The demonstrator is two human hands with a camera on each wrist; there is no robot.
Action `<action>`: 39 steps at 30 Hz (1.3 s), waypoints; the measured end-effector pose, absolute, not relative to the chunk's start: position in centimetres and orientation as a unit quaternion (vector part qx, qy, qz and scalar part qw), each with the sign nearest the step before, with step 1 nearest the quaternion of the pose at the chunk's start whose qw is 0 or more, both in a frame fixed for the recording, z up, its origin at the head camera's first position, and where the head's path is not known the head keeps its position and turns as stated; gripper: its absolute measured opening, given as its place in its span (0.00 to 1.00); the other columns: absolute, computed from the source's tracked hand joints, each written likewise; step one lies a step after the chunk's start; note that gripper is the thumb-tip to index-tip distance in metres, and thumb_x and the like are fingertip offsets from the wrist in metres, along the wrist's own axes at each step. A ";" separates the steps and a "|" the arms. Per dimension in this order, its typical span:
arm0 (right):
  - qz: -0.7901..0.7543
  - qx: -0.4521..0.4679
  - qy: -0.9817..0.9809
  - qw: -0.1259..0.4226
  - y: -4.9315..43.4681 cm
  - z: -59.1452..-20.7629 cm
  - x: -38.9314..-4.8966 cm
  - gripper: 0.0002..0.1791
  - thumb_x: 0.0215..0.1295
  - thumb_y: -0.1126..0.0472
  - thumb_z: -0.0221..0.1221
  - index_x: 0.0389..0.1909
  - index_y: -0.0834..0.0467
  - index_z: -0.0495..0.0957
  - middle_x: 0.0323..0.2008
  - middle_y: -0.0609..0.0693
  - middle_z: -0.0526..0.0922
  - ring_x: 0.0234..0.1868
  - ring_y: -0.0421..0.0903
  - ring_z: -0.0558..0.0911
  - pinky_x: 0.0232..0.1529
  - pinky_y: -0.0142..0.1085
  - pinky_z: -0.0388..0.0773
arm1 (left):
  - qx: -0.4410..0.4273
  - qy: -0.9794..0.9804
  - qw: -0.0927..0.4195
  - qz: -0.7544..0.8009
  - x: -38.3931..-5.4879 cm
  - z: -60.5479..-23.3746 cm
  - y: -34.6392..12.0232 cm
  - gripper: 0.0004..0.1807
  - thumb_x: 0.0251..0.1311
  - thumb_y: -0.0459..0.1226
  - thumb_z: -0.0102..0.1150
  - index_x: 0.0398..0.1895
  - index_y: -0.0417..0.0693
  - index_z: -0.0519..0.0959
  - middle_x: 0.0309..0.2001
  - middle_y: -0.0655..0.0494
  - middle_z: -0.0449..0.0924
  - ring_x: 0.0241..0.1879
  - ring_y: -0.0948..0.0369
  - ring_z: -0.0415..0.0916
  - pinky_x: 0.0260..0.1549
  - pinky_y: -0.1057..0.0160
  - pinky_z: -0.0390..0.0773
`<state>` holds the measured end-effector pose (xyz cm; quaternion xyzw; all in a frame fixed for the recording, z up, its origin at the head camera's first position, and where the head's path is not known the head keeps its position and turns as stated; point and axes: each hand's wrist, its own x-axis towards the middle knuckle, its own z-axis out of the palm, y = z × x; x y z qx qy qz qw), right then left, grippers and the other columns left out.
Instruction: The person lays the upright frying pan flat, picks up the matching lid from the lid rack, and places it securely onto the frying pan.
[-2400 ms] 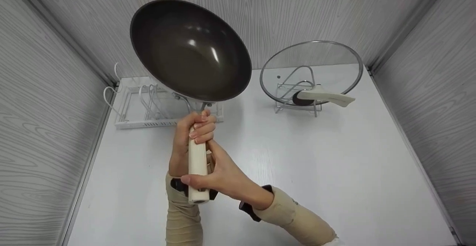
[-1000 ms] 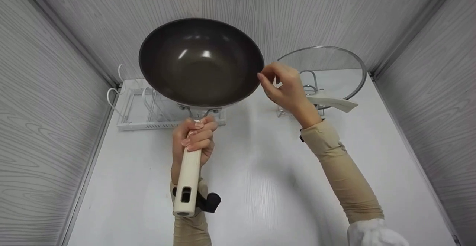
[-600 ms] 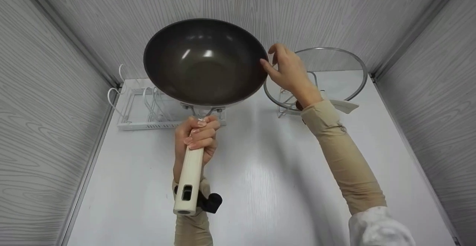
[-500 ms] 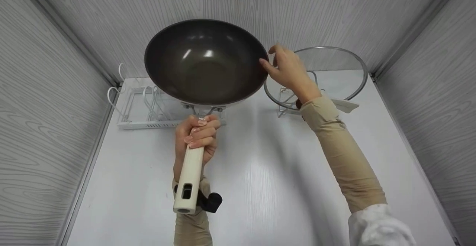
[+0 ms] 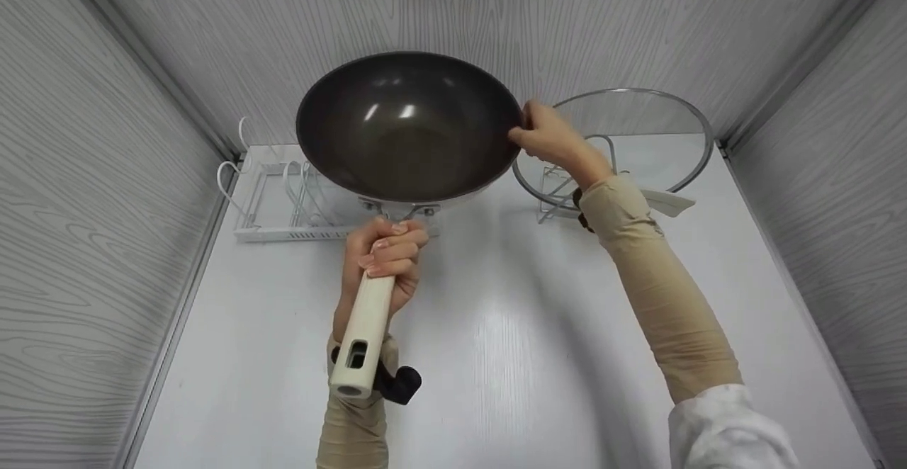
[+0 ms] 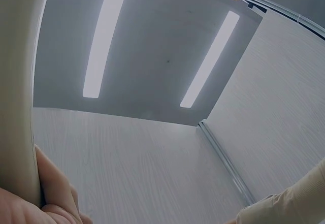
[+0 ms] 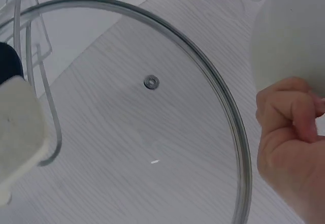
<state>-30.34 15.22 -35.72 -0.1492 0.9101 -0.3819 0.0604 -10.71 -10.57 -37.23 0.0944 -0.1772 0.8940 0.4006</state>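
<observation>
A dark wok [image 5: 411, 129] with a cream handle [image 5: 366, 320] is held up above the table, its inside tilted toward the head camera. My left hand [image 5: 388, 256] grips the handle near the bowl, fingers wrapped round it; the handle [image 6: 18, 92] also fills the left edge of the left wrist view. At the wok's right rim, my right hand [image 5: 556, 137] pinches the edge between thumb and fingers. In the right wrist view, the right hand [image 7: 289, 127] bends its fingers against the wok's pale outer side [image 7: 292, 36].
A glass lid [image 5: 659, 111] with a cream knob handle [image 5: 669, 202] leans upright in a small wire stand [image 5: 556, 196] at the right, just behind my right wrist. A white rack [image 5: 266, 232] with wire loops stands at the back left, partly under the wok. Grey panels [image 5: 85, 242] enclose the white table [image 5: 482, 384].
My right hand has left the handle's lower end for the wok's right rim, where it now pinches the edge. The wok has come lower, levelled and shifted slightly right. My left hand keeps its grip.
</observation>
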 end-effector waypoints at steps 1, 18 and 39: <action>-0.408 -0.140 0.899 0.069 15.2 -36.0 -30.3 0.07 0.61 0.61 0.53 0.36 0.59 0.65 0.28 0.51 0.71 0.25 0.43 0.72 0.22 0.31 0.68 | 0.092 -0.176 0.402 0.894 -10.8 -37.3 -10.6 0.06 0.62 0.25 0.39 0.32 0.42 0.58 0.21 0.62 0.53 0.13 0.69 0.54 0.15 0.65 0.73; -0.717 -0.098 0.687 0.062 15.2 -39.0 -29.4 0.11 0.59 0.74 0.49 0.32 0.59 0.58 0.24 0.52 0.68 0.15 0.42 0.70 0.11 0.29 0.61 | 0.080 -0.168 0.409 0.893 -11.3 -37.8 -11.3 0.05 0.66 0.27 0.37 0.31 0.42 0.58 0.21 0.62 0.52 0.14 0.69 0.54 0.14 0.66 0.72; -0.747 -0.079 0.660 -0.001 15.8 -39.0 -24.6 0.10 0.55 0.74 0.51 0.31 0.59 0.60 0.22 0.51 0.69 0.16 0.42 0.71 0.10 0.28 0.63 | 0.141 -0.054 0.493 0.857 -11.5 -38.5 -14.4 0.05 0.69 0.27 0.33 0.34 0.40 0.59 0.21 0.60 0.50 0.13 0.68 0.52 0.16 0.67 0.75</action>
